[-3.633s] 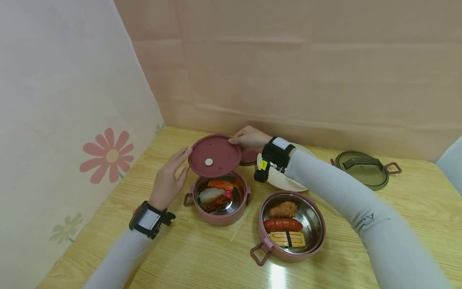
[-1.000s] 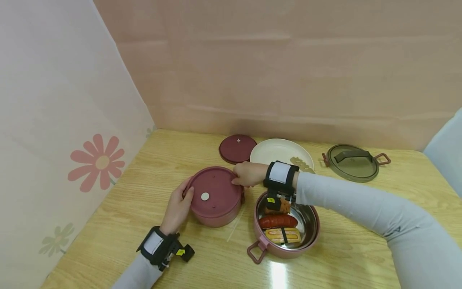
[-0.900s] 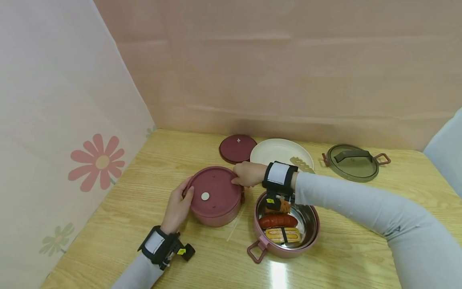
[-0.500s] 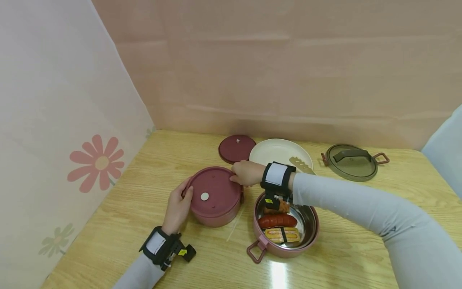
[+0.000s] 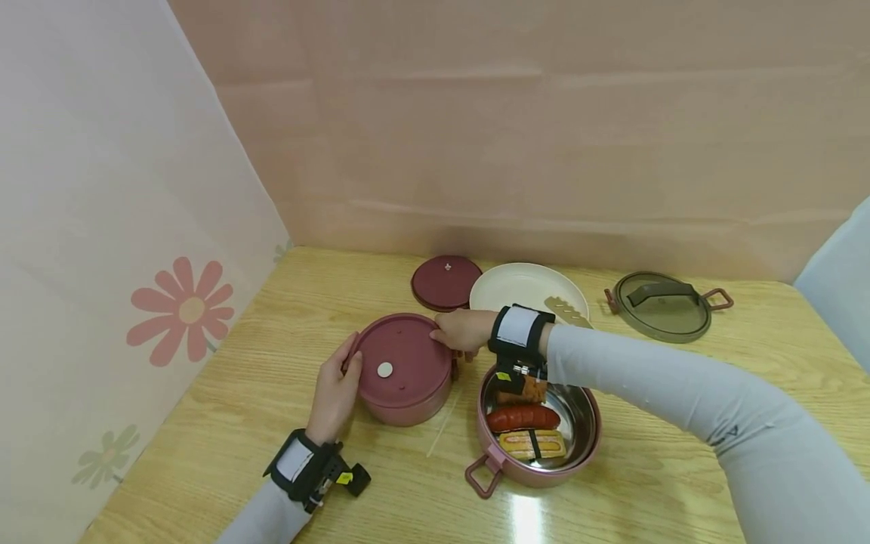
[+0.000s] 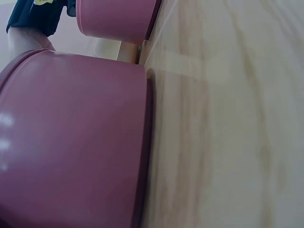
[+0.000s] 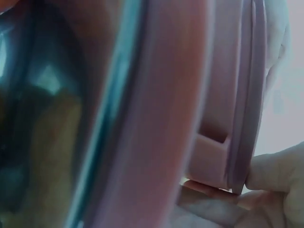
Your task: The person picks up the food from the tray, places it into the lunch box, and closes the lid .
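Observation:
A dark red lid [image 5: 411,349] with a white dot covers the left pink pot [image 5: 408,415], so the pot's inside is hidden. My left hand [image 5: 333,393] grips the left side, thumb on the lid's edge and fingers around the far side. On the opposite side, my right hand [image 5: 465,329] pinches the edge, with its thumb on the lid. In the right wrist view, the right hand's fingers [image 7: 209,209] reach beneath the pot's handle [image 7: 206,159]. The left wrist view shows the pot's smooth wall [image 6: 76,128] standing on the table.
Beside it, under my right wrist, an open pink pot [image 5: 537,477] holds fried chicken [image 5: 533,391], a sausage [image 5: 522,417] and a yellow block with a black band [image 5: 532,444]. Behind lie another dark red lid [image 5: 446,282], a cream plate [image 5: 519,283] with a slotted utensil [image 5: 567,310], and a see-through handled lid [image 5: 669,317].
Earlier the lid was held tilted above the left pot, with food showing inside; now it lies on the pot. Over the last second both hands have stayed at its edge, the right fingers shifting slightly.

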`<state>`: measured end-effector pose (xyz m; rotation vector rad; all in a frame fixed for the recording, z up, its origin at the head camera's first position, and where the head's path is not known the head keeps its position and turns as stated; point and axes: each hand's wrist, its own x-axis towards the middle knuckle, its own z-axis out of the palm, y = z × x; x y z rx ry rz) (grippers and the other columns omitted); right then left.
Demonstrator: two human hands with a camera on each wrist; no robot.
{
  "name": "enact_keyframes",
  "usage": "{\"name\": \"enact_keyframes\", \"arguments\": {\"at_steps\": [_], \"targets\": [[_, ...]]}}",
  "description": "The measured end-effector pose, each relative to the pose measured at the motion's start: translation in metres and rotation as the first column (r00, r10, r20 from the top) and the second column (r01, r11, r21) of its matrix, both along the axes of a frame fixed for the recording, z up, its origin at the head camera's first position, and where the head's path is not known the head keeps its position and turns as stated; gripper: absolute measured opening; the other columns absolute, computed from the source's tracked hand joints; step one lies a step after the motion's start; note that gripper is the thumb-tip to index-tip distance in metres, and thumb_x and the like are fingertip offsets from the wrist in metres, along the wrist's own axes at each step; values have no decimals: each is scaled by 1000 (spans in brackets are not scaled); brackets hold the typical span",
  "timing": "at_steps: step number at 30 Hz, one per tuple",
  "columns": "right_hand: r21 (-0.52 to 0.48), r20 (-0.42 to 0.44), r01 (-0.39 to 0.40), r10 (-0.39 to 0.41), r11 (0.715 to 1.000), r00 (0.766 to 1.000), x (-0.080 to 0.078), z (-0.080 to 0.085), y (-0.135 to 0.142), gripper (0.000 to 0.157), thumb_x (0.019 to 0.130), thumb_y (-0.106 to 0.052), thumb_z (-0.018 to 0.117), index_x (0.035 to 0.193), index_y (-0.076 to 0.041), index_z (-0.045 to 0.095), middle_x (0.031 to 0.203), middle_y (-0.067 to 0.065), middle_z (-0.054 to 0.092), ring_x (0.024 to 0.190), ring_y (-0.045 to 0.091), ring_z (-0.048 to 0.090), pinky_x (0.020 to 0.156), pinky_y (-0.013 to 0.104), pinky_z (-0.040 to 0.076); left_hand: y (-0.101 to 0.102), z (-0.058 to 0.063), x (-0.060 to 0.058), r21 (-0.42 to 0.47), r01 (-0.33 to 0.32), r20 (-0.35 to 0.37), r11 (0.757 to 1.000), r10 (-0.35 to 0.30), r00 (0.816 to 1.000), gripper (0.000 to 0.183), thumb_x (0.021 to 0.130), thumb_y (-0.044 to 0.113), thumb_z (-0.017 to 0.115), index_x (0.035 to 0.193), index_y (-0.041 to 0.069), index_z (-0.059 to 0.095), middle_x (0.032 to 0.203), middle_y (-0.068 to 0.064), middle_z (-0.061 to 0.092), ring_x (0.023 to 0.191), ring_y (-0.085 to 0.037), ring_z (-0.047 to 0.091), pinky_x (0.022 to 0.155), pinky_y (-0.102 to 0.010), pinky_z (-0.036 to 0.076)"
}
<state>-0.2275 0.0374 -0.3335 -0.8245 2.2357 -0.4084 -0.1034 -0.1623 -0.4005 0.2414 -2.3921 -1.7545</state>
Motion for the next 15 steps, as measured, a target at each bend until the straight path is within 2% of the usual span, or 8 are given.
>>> {"name": "enact_keyframes", "arguments": {"at_steps": [2,7,11,15], "targets": [[8,47,5,-5,1000,999,-2,-1,0,29,107,-21,34,120,0,50,79,9,66,72,29,71,56,23,55,0,0,0,-8,5,-8,1000,-5,1000,45,103,6,39,145,-9,34,149,-25,37,139,-32,36,109,-37,35],[-15,124,4,-2,1000,992,-8,-6,2,35,108,-23,30,113,0,56,83,13,71,73,27,71,61,27,58,-1,-1,-1,-11,-1,0,1000,1,1000,45,103,6,39,145,-8,34,150,-24,37,139,-30,37,108,-35,36],[-44,182,-7,15,999,983,-12,-10,6,41,108,-26,28,109,1,59,96,14,70,86,25,69,76,31,59,-1,-1,-2,-6,-3,0,1000,3,1000,45,103,6,39,145,-8,34,150,-23,38,138,-30,38,108,-34,36],[-81,253,-16,36,997,967,-14,-9,9,45,108,-28,26,116,3,59,104,19,70,97,25,67,89,37,56,-1,-2,-1,-1,-6,-1,1000,6,1000,44,103,7,39,145,-7,35,149,-22,39,138,-30,38,108,-35,36]]}}
